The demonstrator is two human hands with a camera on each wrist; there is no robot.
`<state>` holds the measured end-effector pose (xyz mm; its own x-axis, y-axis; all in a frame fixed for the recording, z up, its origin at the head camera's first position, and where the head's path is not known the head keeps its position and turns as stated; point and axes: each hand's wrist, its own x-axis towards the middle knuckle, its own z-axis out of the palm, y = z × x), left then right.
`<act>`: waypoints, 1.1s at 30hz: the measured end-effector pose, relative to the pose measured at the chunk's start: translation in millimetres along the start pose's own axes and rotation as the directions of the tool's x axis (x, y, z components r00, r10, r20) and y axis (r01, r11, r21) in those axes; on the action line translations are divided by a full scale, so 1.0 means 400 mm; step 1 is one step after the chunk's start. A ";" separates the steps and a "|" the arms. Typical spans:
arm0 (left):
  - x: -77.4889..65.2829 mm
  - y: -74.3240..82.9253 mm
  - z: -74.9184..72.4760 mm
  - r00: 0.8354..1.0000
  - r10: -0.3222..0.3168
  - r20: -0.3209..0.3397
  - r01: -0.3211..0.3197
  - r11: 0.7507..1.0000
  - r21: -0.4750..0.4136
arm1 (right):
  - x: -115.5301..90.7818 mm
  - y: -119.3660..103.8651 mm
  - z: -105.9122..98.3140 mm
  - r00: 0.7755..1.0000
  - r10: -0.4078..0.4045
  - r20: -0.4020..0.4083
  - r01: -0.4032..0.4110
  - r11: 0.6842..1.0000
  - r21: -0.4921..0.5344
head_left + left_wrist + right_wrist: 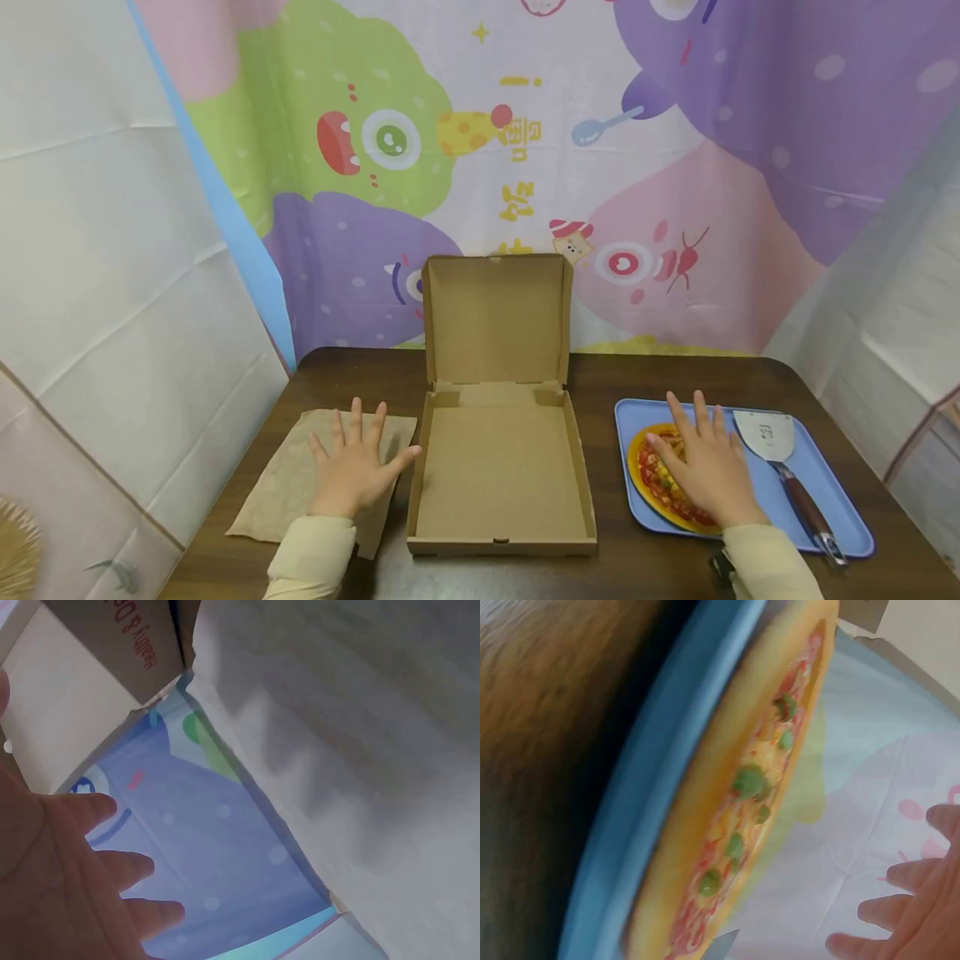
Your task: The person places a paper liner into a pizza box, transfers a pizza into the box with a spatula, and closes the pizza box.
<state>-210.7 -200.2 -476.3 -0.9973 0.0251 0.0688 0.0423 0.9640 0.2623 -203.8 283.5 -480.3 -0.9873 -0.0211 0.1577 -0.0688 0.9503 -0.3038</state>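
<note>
My left hand (pixel 352 471) is spread flat above a sheet of brown paper (pixel 277 475) at the left of the table, holding nothing. With fingers spread, my right hand (pixel 712 467) hovers over a blue tray (pixel 813 492) and overlaps part of the pizza (pixel 652 483) in the head view. Red, yellow and green toppings show on the pizza (pixel 735 802) in the right wrist view. Between the hands stands an open cardboard pizza box (pixel 502 467), its lid raised at the back and nothing inside. In the left wrist view, red lettering marks the box (pixel 120 645).
On the tray's right side lies a pizza server (pixel 798 487) with a wide metal blade and dark handle. Behind the dark wooden table (pixel 367 375) hangs a cartoon-printed curtain (pixel 480 183). Pale sheeting (pixel 135 233) flanks the left side.
</note>
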 end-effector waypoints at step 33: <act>-0.010 -0.217 -0.082 0.990 -0.131 0.053 0.138 0.973 -0.183 | 0.054 -0.142 0.038 0.991 -0.021 0.134 -0.060 0.820 0.570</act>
<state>-208.6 -292.6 -467.6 -0.9961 -0.0871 -0.0169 -0.0856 0.8932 0.4413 -223.4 224.4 -474.0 -0.9959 -0.0824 0.0363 -0.0789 0.6031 -0.7937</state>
